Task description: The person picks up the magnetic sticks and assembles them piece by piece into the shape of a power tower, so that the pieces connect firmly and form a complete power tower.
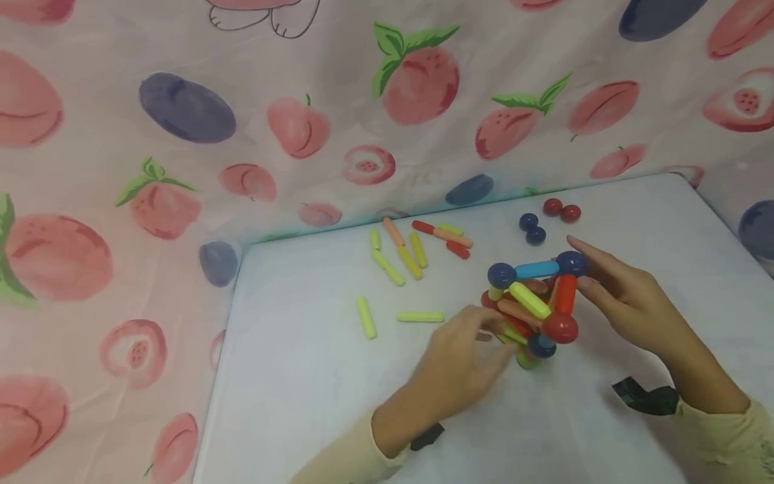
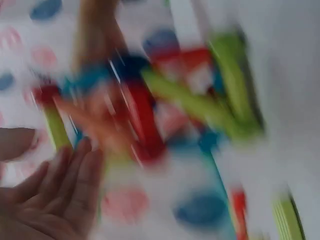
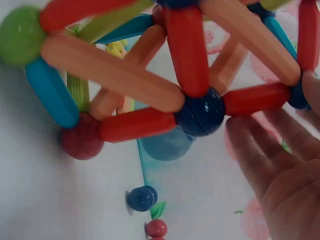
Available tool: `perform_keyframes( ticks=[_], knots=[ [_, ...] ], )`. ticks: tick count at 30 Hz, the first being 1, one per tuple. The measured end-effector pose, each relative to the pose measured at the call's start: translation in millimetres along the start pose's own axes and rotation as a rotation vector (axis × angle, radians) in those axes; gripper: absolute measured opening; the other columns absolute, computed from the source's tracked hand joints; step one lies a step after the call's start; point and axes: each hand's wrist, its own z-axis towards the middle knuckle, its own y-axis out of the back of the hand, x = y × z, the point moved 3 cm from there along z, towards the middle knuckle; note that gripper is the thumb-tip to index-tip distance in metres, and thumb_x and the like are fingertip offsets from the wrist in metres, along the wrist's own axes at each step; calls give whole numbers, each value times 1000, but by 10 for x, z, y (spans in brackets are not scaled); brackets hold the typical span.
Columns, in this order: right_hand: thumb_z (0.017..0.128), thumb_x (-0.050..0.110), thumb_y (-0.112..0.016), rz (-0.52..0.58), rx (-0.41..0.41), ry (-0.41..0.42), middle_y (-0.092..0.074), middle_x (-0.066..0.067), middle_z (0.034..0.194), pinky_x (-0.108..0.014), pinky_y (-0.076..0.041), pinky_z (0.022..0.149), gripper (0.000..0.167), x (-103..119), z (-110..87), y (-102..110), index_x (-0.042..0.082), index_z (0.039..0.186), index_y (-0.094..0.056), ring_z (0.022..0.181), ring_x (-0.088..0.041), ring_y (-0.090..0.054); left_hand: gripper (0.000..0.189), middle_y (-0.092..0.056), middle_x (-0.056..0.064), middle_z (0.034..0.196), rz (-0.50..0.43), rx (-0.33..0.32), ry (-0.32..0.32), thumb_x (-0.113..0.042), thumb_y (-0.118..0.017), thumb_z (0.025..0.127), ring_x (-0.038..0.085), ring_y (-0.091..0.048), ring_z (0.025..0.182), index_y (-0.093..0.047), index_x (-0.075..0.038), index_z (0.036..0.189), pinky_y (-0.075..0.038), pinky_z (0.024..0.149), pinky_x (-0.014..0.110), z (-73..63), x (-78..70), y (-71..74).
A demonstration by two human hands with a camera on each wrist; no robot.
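A three-dimensional frame of magnetic sticks and balls stands over the white table, built from red, orange, blue and yellow-green sticks. My right hand holds its upper right corner, thumb and forefinger on either side of a dark blue ball. In the right wrist view, the fingers of that hand lie along a red stick. My left hand is at the frame's near left side, fingertips overlapping its lower sticks. The blurred left wrist view shows the left fingers extended beside the frame.
Loose yellow-green sticks lie left of the frame. Farther back is a group of orange, yellow and red sticks. Two blue balls and two red balls sit near the back edge, before a fruit-patterned cloth.
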Motion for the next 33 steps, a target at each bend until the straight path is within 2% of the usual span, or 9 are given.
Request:
perform_keyframes(
  ticks=[2,6,9,12,15,20,24,27,33],
  knots=[
    [99,7,-64,-5,34,-70,-53,7,153,1,-40,86,66,-35,1,-11,29,157,-41,121,25,-43,20,-68,3,110,148,27,132,-15,-62,101,13,-66,102,-64,-7,119,-55,89,19,-9,324,88],
    [103,15,-61,-23,122,-134,-58,-15,145,-9,-50,85,59,-60,-5,-20,27,156,-40,127,6,-55,22,-70,6,113,412,147,412,-9,-57,102,22,-66,106,-72,-9,118,-56,90,33,22,1092,308],
    [105,16,-57,-13,198,-112,-65,-15,134,-19,-58,81,50,-62,-4,-60,17,153,-44,118,4,-62,26,-67,9,118,416,169,559,-10,-56,102,27,-64,111,-72,-11,123,-56,92,39,49,1552,465],
    [107,15,-52,24,244,-82,-68,-13,127,-18,-58,79,43,-74,2,-133,11,150,-47,109,18,-56,27,-66,12,119,338,122,619,-14,-58,102,29,-63,110,-70,-12,127,-56,92,43,86,1859,601],
    [108,14,-50,70,251,-87,-69,-10,126,-16,-56,81,40,-105,25,-208,12,147,-52,109,16,-58,27,-67,12,114,273,86,590,-17,-60,102,27,-64,105,-70,-12,127,-55,92,42,154,2049,660],
    [104,11,-57,46,235,-81,-72,-5,117,-14,-53,82,30,-178,106,-319,12,133,-63,102,11,-58,29,-64,9,112,268,127,518,-18,-63,100,24,-61,101,-70,-14,127,-53,89,40,294,2159,653],
    [100,9,-62,49,254,-73,-72,-6,112,-16,-54,81,28,-207,166,-407,10,128,-65,98,6,-59,32,-57,5,119,342,224,536,-12,-70,94,25,-55,107,-74,-22,124,-52,90,41,337,2188,641],
    [100,9,-64,64,267,-79,-72,-6,112,-15,-54,82,27,-210,193,-445,9,126,-66,98,6,-60,32,-53,0,121,370,318,461,-11,-76,90,23,-52,110,-77,-24,119,-50,94,39,334,2221,577],
    [98,8,-66,57,281,-68,-73,0,107,-19,-55,88,21,-161,231,-472,11,119,-68,102,10,-59,20,-61,-8,113,256,459,341,-23,-78,91,14,-59,107,-77,-19,110,-49,101,33,224,2190,427]
  ],
)
